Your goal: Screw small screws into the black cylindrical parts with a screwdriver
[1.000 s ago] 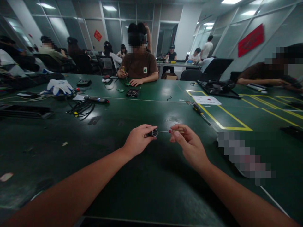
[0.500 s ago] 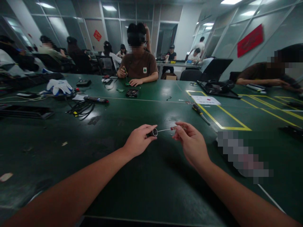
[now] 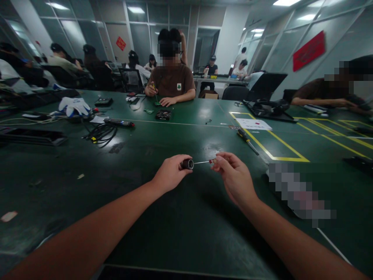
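Observation:
Between its thumb and fingers my left hand [image 3: 170, 173] grips a small dark cylinder [image 3: 186, 164], whose round end with a lighter rim faces right. A screwdriver [image 3: 212, 160] with a red, partly clear handle is pinched in my right hand [image 3: 234, 175]. Its thin metal shaft points left, and the tip meets or nearly meets the cylinder's round end; I cannot tell whether it is inside. Both hands are above the green table [image 3: 175, 233], and my fingers hide much of the cylinder and the handle.
A yellow-and-black screwdriver [image 3: 247, 140] lies ahead on the right, near a white sheet [image 3: 254, 123]. Black cable [image 3: 100, 134], a pen-shaped tool [image 3: 119, 123] and white gloves [image 3: 74, 105] lie left. A blurred-out object [image 3: 297, 192] is at right. A person [image 3: 171, 79] sits opposite, working on a green board.
My left fingers have shifted on the cylinder, so more of its dark side shows. The screwdriver in my right hand has moved very slightly left and down.

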`<state>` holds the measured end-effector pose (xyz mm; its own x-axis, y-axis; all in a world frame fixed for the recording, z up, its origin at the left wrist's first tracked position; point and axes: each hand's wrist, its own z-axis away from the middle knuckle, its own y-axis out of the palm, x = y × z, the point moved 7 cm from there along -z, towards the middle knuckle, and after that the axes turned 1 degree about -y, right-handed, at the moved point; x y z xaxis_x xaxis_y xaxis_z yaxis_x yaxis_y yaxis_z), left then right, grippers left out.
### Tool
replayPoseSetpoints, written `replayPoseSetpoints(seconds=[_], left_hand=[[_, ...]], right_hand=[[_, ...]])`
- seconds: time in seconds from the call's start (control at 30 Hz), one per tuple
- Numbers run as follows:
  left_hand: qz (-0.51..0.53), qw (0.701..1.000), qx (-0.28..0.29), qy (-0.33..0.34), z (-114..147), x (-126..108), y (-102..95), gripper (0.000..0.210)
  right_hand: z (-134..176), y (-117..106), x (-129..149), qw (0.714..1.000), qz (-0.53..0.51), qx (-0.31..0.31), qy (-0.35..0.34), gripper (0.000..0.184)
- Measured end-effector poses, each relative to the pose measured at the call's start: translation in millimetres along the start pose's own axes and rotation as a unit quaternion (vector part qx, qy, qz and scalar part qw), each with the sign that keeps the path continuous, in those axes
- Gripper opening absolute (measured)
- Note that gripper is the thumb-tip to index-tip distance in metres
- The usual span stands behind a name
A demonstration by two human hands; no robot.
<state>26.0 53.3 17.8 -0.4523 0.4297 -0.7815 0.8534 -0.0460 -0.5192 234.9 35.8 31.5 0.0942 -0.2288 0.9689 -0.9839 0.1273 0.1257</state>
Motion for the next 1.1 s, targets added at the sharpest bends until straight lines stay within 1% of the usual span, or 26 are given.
replayPoseSetpoints(seconds=[0.1,0.3,0.5,0.57,0.67,0.77,0.8,0.87,0.93,1.1], left_hand=[[0.009,1.0,-0.001,0.011,0.1,-1.1,0.1,0.042],[0.002,0.999,0.013,0.038,0.8,-6.1,0.3,0.044],[-0.038,0.994,0.032,0.097,3.5,-14.4,6.8,0.046],[-0.046,0.993,0.039,0.105,4.3,-15.5,9.1,0.046],[-0.045,0.993,0.036,0.104,4.1,-15.8,8.1,0.046],[-0.034,0.994,0.018,0.099,3.2,-17.1,2.7,0.046],[-0.029,0.995,0.013,0.094,2.9,-17.2,1.0,0.046],[-0.018,0.997,0.006,0.078,2.4,-16.5,-0.9,0.045],[-0.007,0.998,0.003,0.061,2.2,-14.9,-1.3,0.044],[0.017,0.999,-0.002,0.038,1.9,-9.6,0.0,0.044]], right_hand=[[1.4,2.5,0.4,1.0,-0.013,0.012,-0.006,0.024],[1.6,6.2,-4.8,1.0,-0.007,0.022,-0.008,0.028],[-1.7,1.3,-4.9,0.999,0.018,0.015,-0.022,0.029],[-2.7,0.7,-3.5,0.999,0.024,0.016,-0.027,0.029],[-5.5,0.4,-4.4,1.0,0.011,0.02,-0.013,0.031],[-9.6,-3.9,-8.5,0.998,-0.057,-0.002,0.03,0.033],[-10.7,-6.2,-8.2,0.996,-0.08,-0.015,0.031,0.033],[-11.4,-9.7,-4.4,0.995,-0.097,-0.031,0.009,0.031],[-9.5,-9.5,-0.2,0.996,-0.077,-0.027,-0.019,0.029],[-1.2,-1.4,3.5,0.998,0.021,0.019,-0.063,0.024]])
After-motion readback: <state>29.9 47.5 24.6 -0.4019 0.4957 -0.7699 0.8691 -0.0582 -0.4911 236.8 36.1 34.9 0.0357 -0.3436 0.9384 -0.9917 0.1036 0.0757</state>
